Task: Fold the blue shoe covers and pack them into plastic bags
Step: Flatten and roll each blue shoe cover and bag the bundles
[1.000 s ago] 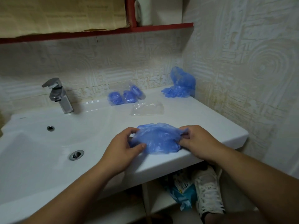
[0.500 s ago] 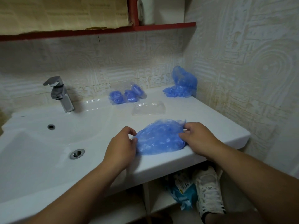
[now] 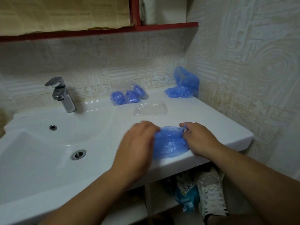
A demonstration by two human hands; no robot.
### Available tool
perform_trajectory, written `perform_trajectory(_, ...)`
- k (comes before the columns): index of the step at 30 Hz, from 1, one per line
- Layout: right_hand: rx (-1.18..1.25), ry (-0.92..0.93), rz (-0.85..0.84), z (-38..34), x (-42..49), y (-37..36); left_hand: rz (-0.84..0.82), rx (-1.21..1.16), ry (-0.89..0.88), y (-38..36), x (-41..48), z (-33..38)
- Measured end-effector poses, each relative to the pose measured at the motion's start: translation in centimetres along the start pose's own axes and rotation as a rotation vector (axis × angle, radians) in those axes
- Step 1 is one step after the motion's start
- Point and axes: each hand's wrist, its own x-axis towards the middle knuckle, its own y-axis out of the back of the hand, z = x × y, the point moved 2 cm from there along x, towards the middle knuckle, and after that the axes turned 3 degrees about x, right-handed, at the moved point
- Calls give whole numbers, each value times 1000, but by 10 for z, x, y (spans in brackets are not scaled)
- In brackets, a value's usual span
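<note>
Blue shoe cover (image 3: 170,143) at near counter (image 3: 227,127) edge looks light, limp, slippery; right hand (image 3: 199,140) pinches its right rim, likely best hold; left hand (image 3: 138,143) blurred, grip unclear.

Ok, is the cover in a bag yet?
No, the cover lies bare on the sink top, and the clear bag sits apart behind it.
</note>
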Motion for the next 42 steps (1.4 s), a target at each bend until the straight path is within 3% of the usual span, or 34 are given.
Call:
perform_trajectory(2, -13, 3, 9, 0, 1, -1, -119, 49, -175, -13, -2, 9)
perform_trajectory(6, -31, 23, 12, 3, 4, -4, -430, -61, 59, -34, 4, -6)
perform_trajectory(11, -134, -33, 53, 4, 3, 3, -676, 54, 100, -47, 4, -8)
perform_trajectory(13, -240, -2, 217, -5, -2, 11, -687, 104, 83, -51, 3, -8)
perform_trajectory(15, -290, 232, 294, -24, -12, 11, -683, 114, 79, -53, 3, -8)
perform_trajectory(17, -322, 505, 116, -45, -22, -3, -675, 137, 46, -53, 4, -9)
perform_trajectory(19, -380, 592, -105, -52, -26, -25, -693, 180, -7, -52, 2, -9)
perform_trajectory(23, -324, 419, -269, -33, -17, -38, -714, 130, 11, -50, 2, -9)
perform_trajectory(38, -512, 157, -311, -10, -11, -34, -766, 174, 125, -45, -6, -17)
perform_trajectory(40, -544, 121, -261, -12, -12, -32, -756, 188, 118, -46, -5, -16)
perform_trajectory(42, -548, 198, -149, -25, -17, -30, -742, 179, 114, -46, -4, -16)
